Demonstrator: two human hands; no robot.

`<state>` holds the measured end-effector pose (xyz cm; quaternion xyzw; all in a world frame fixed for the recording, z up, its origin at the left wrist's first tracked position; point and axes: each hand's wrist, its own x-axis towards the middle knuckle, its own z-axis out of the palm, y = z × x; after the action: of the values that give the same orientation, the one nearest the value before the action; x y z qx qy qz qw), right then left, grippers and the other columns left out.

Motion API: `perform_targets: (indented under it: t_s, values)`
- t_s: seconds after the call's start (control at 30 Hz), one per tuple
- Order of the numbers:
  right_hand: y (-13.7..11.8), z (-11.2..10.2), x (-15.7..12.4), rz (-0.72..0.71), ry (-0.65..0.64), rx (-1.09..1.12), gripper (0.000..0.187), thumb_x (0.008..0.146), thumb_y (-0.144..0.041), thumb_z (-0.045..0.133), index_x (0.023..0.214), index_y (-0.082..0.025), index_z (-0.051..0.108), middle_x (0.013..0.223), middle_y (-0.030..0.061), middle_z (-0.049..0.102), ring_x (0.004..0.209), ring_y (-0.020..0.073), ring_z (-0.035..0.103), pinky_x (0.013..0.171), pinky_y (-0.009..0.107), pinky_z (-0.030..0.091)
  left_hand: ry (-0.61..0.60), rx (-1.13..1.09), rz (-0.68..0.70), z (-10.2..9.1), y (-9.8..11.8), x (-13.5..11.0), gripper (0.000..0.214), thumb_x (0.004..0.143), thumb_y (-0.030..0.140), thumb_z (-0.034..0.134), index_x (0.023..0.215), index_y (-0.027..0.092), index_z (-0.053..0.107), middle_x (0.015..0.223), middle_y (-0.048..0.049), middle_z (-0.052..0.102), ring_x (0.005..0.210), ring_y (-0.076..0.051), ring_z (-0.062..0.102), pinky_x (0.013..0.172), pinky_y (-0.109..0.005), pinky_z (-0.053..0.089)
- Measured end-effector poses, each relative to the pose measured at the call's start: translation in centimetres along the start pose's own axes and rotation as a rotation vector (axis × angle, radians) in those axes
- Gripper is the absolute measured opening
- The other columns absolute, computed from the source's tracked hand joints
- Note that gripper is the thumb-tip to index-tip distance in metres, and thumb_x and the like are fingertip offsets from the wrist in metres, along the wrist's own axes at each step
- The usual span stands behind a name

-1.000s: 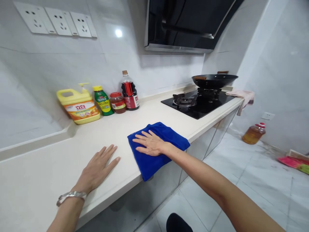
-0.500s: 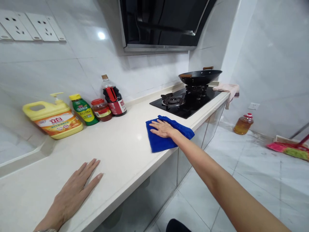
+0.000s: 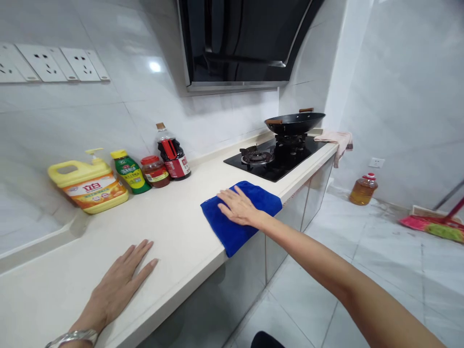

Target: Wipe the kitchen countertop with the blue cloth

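My right hand [image 3: 238, 207] lies flat with spread fingers on a blue cloth [image 3: 221, 227], pressing it to the white countertop [image 3: 174, 227]. The cloth is spread out, and its near edge hangs over the counter's front edge. Farther left and nearer to me, my left hand [image 3: 121, 282] rests palm down on the bare counter, fingers stretched out, with nothing in it. A silver bracelet [image 3: 74, 337] circles the left wrist. Just beyond the cloth is the black gas hob [image 3: 275, 166].
Along the wall stand a yellow detergent jug [image 3: 89, 186], a green bottle [image 3: 131, 174], a red-lidded jar [image 3: 155, 171] and a dark sauce bottle [image 3: 174, 157]. A wok [image 3: 295, 124] sits on the far burner under the range hood [image 3: 239, 48]. An oil jug [image 3: 363, 189] stands on the floor.
My right hand has slid the blue cloth left and toward me, so that it now overhangs the front edge more. The left hand stays in place on the counter. The view has shifted slightly.
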<state>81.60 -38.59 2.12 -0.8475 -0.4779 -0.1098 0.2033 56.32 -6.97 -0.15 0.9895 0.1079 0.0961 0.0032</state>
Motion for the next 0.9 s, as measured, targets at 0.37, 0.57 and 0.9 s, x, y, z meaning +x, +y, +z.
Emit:
perform_targets:
  t_s: [0.37, 0.57, 0.9]
  values:
    - [5.0, -1.0, -1.0, 0.281, -0.284, -0.01, 0.084, 0.09, -0.083, 0.026, 0.159, -0.035, 0.028, 0.168, 0.0037, 0.017, 0.151, 0.0458, 0.003, 0.115, 0.075, -0.005, -0.041, -0.104, -0.063, -0.1, -0.1, -0.1, 0.065, 0.095, 0.068, 0.035, 0.155, 0.053, 0.014, 0.158, 0.023, 0.02, 0.15, -0.026, 0.025, 0.124, -0.055, 0.028]
    - [7.8, -1.4, -0.2, 0.267, -0.26, 0.014, 0.081, 0.088, -0.084, 0.032, 0.155, -0.038, 0.035, 0.167, -0.0004, 0.021, 0.153, 0.0418, 0.006, 0.117, 0.072, -0.005, -0.041, -0.162, -0.069, 0.0, -0.5, -0.2, 0.064, 0.092, 0.069, 0.039, 0.151, 0.062, 0.013, 0.155, 0.0289, 0.017, 0.15, -0.026, 0.022, 0.124, -0.057, 0.024]
    - [10.8, -1.3, 1.5, 0.415, -0.259, -0.061, 0.075, 0.094, -0.076, 0.023, 0.158, -0.036, 0.03, 0.167, -0.0042, 0.018, 0.153, 0.0371, 0.007, 0.119, 0.068, -0.003, -0.079, -0.074, -0.106, 0.0, -0.7, 0.1, 0.071, 0.094, 0.064, 0.029, 0.158, 0.031, 0.03, 0.16, 0.0086, 0.029, 0.15, -0.022, 0.024, 0.123, -0.047, 0.022]
